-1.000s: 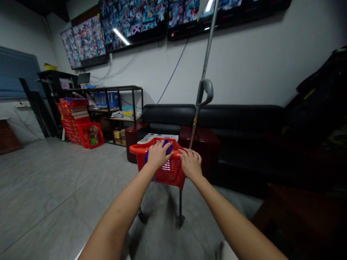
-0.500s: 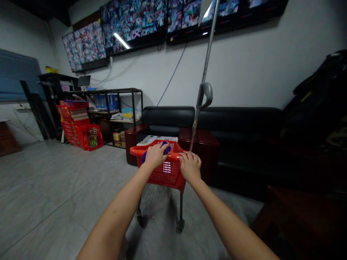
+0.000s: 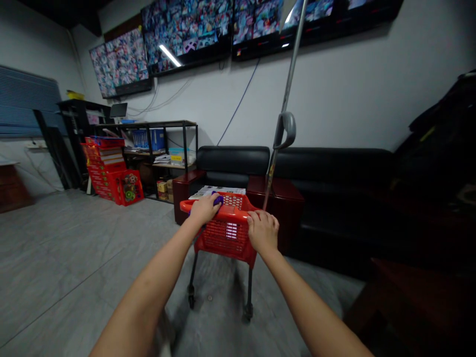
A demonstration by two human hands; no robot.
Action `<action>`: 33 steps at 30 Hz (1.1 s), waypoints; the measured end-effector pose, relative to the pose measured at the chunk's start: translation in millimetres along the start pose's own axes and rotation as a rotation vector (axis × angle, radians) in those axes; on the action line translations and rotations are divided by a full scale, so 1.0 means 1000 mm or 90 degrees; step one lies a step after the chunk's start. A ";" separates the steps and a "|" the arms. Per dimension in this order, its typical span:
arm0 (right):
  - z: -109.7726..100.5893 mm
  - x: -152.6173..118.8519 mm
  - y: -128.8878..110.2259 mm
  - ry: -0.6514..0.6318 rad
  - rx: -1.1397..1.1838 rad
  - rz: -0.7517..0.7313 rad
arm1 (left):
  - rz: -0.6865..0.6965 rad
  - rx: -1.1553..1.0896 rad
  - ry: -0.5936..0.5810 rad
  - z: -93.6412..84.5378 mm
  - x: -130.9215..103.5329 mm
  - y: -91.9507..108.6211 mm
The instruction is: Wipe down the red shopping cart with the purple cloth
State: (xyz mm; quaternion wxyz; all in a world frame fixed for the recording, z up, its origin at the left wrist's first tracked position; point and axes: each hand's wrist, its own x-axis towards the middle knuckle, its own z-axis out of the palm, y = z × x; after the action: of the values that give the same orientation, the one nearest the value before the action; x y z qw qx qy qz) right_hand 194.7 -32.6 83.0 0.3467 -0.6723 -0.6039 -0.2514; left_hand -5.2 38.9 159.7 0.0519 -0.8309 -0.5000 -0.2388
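Note:
A small red shopping cart [image 3: 223, 240] on grey legs with wheels stands in front of me. On the left part of its handle bar is my left hand [image 3: 205, 208], closed on a purple cloth [image 3: 218, 200] that shows past the fingers. My right hand [image 3: 263, 229] grips the right end of the handle, its fingers curled over the top. From the cart's right side a metal pole [image 3: 292, 64] with a grey loop handle [image 3: 285, 130] rises steeply.
Behind the cart are a black sofa [image 3: 334, 171] and a dark red wooden side table [image 3: 275, 193]. Newspapers [image 3: 228, 190] lie beyond the basket. Red crates [image 3: 106, 173] and a black shelf [image 3: 169, 123] stand at the left. Screens [image 3: 189, 32] hang on the wall.
My left hand has slid left along the handle with the purple cloth, baring more of the bar's middle. My right hand keeps its place on the handle. The view has shifted slightly.

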 end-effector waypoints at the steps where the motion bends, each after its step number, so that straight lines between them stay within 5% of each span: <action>1: 0.001 0.000 -0.001 0.002 0.001 0.003 | 0.013 0.011 0.020 0.002 -0.005 0.006; 8: -0.001 0.002 0.005 -0.014 -0.027 -0.013 | 0.123 0.011 0.002 0.013 0.000 0.050; 16: -0.001 0.001 0.009 -0.017 -0.040 -0.023 | -0.015 -0.010 -0.007 0.001 0.004 0.006; 21: 0.000 0.001 0.004 -0.004 -0.054 -0.005 | 0.046 0.018 0.088 0.017 -0.015 0.031; 25: -0.004 0.002 0.009 -0.020 -0.073 -0.030 | 0.107 0.009 0.094 0.025 -0.018 0.047; 33: -0.016 -0.007 -0.010 -0.025 -0.040 -0.051 | 0.061 -0.031 0.071 0.015 -0.005 0.015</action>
State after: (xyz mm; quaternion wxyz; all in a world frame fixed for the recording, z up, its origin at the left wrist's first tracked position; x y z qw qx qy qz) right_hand 184.8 -49.2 89.3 0.3028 -0.6631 -0.6288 -0.2707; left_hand 11.1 32.5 147.1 0.0709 -0.8400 -0.4502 -0.2943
